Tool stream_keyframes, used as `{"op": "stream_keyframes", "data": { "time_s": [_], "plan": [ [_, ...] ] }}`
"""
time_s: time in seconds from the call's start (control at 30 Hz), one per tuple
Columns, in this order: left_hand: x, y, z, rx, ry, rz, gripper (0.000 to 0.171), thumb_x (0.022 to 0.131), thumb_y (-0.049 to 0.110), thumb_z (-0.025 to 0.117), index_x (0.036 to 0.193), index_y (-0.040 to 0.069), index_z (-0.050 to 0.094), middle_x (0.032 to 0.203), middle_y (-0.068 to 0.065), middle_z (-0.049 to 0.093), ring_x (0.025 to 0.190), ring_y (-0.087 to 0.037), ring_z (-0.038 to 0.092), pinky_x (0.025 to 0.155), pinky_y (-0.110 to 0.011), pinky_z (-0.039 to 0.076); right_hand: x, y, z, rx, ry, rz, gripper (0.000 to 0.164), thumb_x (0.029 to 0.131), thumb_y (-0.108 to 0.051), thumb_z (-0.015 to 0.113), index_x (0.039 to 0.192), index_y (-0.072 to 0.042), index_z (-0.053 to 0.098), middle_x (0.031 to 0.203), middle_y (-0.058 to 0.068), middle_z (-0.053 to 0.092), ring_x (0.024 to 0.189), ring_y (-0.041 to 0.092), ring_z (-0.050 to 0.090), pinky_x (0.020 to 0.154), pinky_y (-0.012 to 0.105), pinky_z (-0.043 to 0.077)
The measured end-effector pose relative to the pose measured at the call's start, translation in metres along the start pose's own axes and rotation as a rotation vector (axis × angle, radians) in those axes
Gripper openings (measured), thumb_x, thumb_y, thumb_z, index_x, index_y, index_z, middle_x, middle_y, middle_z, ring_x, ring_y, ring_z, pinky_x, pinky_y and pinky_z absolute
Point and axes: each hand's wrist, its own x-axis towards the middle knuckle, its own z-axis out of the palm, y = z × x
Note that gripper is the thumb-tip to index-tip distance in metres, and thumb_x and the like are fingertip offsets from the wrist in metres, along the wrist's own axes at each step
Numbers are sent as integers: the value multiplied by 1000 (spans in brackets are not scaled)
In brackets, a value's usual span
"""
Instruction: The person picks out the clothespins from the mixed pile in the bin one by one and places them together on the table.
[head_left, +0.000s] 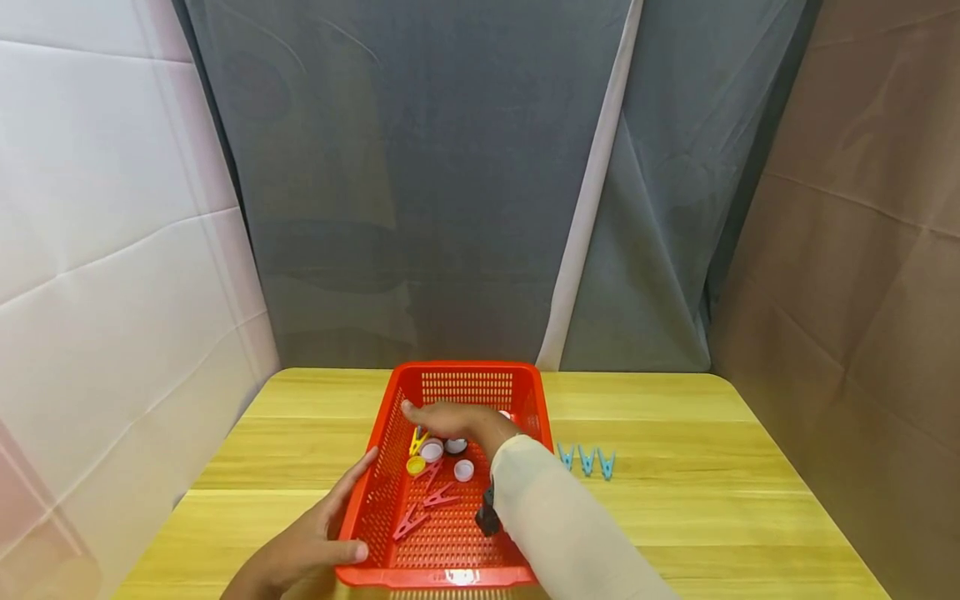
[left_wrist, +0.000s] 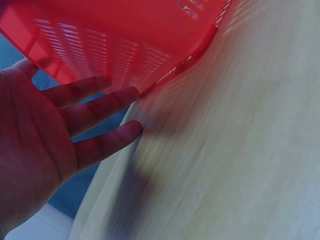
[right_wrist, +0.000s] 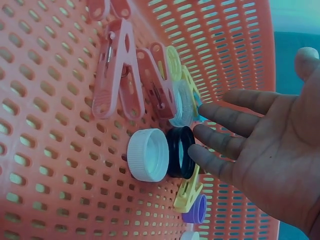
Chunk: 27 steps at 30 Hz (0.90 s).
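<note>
Head, basket: the red slotted basket (head_left: 390, 577) stands on the wood-grain table (head_left: 697, 517); pink clothespins (head_left: 441, 497), a yellow clothespin (head_left: 417, 442) and bottle caps lie inside it.
Head, blue clothespins: three (head_left: 587, 462) lie in a row on the table, just beside the basket's right wall.
Head, left hand: the left hand (head_left: 315, 525) rests at the basket's left side, thumb by the near corner.
Head, right hand: the right hand (head_left: 450, 419) is inside the basket, above the caps.
Left wrist, risk: an uneven push on the basket wall could skew it, since no curled finger secures it.
Left wrist, fingers: fairly straight and spread, beside the outer wall; firm contact cannot be told.
Right wrist, risk: the crowded pieces could catch or roll if fingers come in sideways; a cap might knock its neighbour.
Right wrist, fingers: extended and apart, gripping nothing. The black cap (right_wrist: 173, 152) lies right at the fingertips, touching or not unclear; the ribbed white cap (right_wrist: 145, 155) sits beyond it, the purple cap (right_wrist: 194, 211) below.
</note>
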Motion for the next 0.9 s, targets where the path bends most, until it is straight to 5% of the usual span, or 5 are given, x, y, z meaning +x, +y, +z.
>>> {"op": "stream_keyframes", "data": {
  "time_s": [0.53,0.9],
  "plan": [
    [-1,-1,0,13,9,-11,101,91,8,64,158,38,-5,163,-20,-9,139,-44,33,99,-37,54,2,2,4,-66,3,-2,74,98,-68,28,144,-16,52,142,5,56,133,24,52,116,45,39],
    [1,1,1,55,43,-19,100,91,9,66,159,37,-3,164,-19,-7,140,-44,29,98,-34,54,-2,2,-5,18,72,-19,76,97,-68,32,131,-7,63,131,13,62,124,31,58,112,47,43]
  ]
}}
